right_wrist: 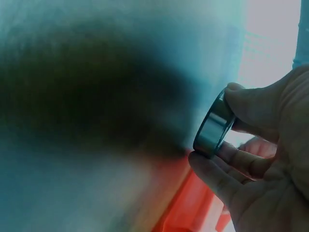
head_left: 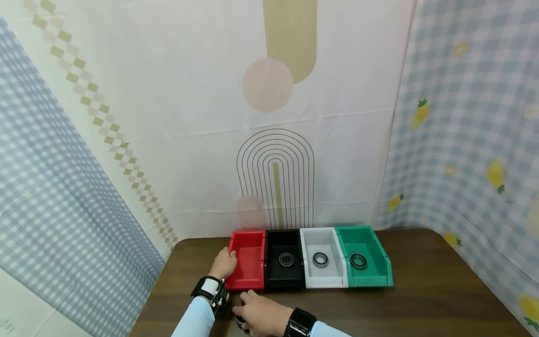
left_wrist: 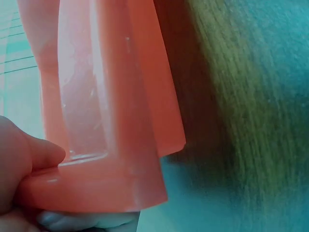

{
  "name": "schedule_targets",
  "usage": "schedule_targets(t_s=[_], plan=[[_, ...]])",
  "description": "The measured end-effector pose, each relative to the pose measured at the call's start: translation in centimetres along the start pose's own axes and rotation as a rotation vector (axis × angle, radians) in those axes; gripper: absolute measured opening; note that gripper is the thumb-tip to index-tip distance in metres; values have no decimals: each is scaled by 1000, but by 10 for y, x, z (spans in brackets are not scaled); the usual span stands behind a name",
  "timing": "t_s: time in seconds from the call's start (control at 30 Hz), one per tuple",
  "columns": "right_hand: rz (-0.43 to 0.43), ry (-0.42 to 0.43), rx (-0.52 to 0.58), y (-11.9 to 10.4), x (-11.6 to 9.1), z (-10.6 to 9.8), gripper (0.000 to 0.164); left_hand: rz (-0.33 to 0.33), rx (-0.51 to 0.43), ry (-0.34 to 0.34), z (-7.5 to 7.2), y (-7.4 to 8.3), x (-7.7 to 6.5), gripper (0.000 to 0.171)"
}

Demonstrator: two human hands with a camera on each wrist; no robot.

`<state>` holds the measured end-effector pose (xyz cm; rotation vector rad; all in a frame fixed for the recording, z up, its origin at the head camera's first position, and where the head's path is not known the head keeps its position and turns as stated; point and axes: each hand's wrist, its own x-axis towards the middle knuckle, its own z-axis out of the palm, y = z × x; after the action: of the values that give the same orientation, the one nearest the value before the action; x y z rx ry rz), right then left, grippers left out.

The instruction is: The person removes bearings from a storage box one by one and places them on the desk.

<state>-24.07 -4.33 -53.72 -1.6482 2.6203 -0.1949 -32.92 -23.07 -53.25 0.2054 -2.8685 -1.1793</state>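
Note:
My left hand (head_left: 224,264) grips the left wall of the red bin (head_left: 248,262), its thumb over the rim in the left wrist view. Between the thumb and fingers of my right hand (head_left: 265,313) is a ball bearing (right_wrist: 215,125), a shiny steel ring held low in front of the red bin. In the head view that bearing is mostly covered by the fingers. No bearing shows inside the red bin. One bearing (head_left: 286,260) lies in the black bin (head_left: 283,281), another bearing (head_left: 320,260) in the white bin (head_left: 326,282), and a third bearing (head_left: 358,261) in the green bin (head_left: 370,282).
The bins stand side by side in a row at the back of the brown wooden table (head_left: 438,290). Behind them hangs a pale printed cloth (head_left: 202,173). Checked cloths hang at the left and the right (head_left: 459,154).

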Motion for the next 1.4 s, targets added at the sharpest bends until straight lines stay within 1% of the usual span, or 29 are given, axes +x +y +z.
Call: schedule_targets(t_s=[0.03,0.13,0.23,0.27,0.3,0.4,0.47,0.53,0.63,0.7,0.73,0.87,0.93,0.97,1.0,1.07,1.17,1.27,1.33,1.4], plan=[[-18,2,-11,-1,0,2,38,41,-3,7,3,-9,3,38],[-50,14,-28,-4,1,9,36,58,-3,17,5,-11,2,40],[-39,13,3,-6,3,13,37,45,-9,8,5,-11,4,40],[-31,12,10,-6,3,14,37,1,-11,2,3,-4,2,36],[-26,12,13,-7,4,14,38,-10,-17,1,3,-4,3,35],[-23,14,-5,-9,5,14,37,-7,-20,6,4,-6,5,36],[-29,14,-20,-10,6,13,35,33,11,16,11,-19,14,40],[-31,5,-30,-12,8,14,32,44,20,21,12,-20,15,40],[-16,-18,-14,-14,11,15,28,18,6,16,14,-22,15,37],[-5,-24,-21,-15,12,19,25,-27,-30,14,8,-9,6,32],[2,-25,-19,-15,13,20,25,-8,-12,17,9,-12,8,34],[-4,-3,-44,-14,15,27,25,-13,13,23,8,-9,6,32],[-16,6,-42,-10,17,34,27,-10,27,24,8,-9,5,32],[-19,9,-44,-7,19,39,28,-35,15,20,7,-5,3,30],[-22,11,-38,-4,20,45,29,-34,21,21,7,-5,3,30],[-25,9,-26,3,25,59,31,-22,29,29,7,-5,3,29],[-25,8,5,10,31,75,32,-5,35,44,7,-6,2,29],[-17,2,29,10,31,71,33,-5,30,46,6,-5,1,30],[8,-14,57,4,28,57,33,-10,27,41,6,-5,1,31],[45,-42,85,-5,22,37,35,-12,26,41,6,-4,2,30]])
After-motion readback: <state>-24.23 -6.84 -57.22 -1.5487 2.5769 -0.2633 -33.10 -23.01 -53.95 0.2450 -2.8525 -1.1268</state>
